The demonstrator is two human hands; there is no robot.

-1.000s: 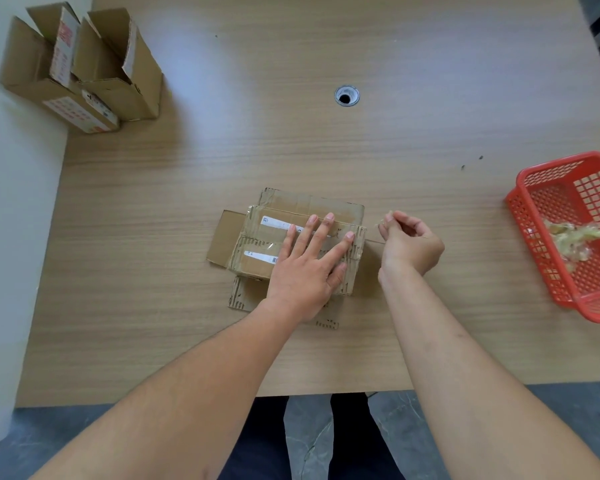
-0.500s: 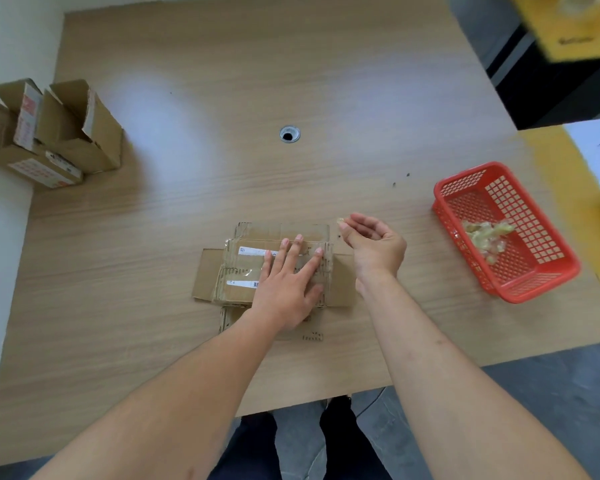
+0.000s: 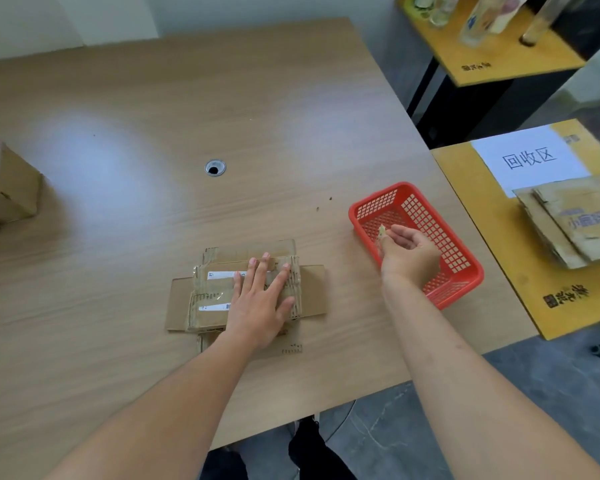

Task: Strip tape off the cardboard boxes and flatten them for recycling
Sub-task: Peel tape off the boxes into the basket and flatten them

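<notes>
While the flattened box (image 3: pixel 246 289) is pinned to the tabletop (image 3: pixel 153 133) under the left hand (image 3: pixel 257 303), a scrap of tape (image 3: pixel 381 232) is held over the red basket (image 3: pixel 461 278) by the right hand (image 3: pixel 409 252). The left hand is laid flat, fingers straight and spread, pressed on the right half of the cardboard. The right hand is curled, and the pale wad is pinched at its fingertips, just inside the basket's near-left wall. Whether more tape already lies in the basket cannot be told, since the hand covers much of it.

The flattened box is found near the front edge of the tabletop, its long axis running left to right, with flaps splayed at both ends. Clear tape (image 3: pixel 212 296) and white labels are seen on its left half, uncovered by the hand. That strip lies well to the left of the right hand, across the body, so a long reach back is called for once the scrap is dropped; the left hand is far nearer to it, already touching the same panel.

Upright boxes (image 3: pixel 7 188) are seen at the far left edge, apparently not yet flattened. A stack of flat cardboard (image 3: pixel 575 220) is laid on the yellow side table (image 3: pixel 499 271) to the right, beside a white sign (image 3: pixel 530 159).
</notes>
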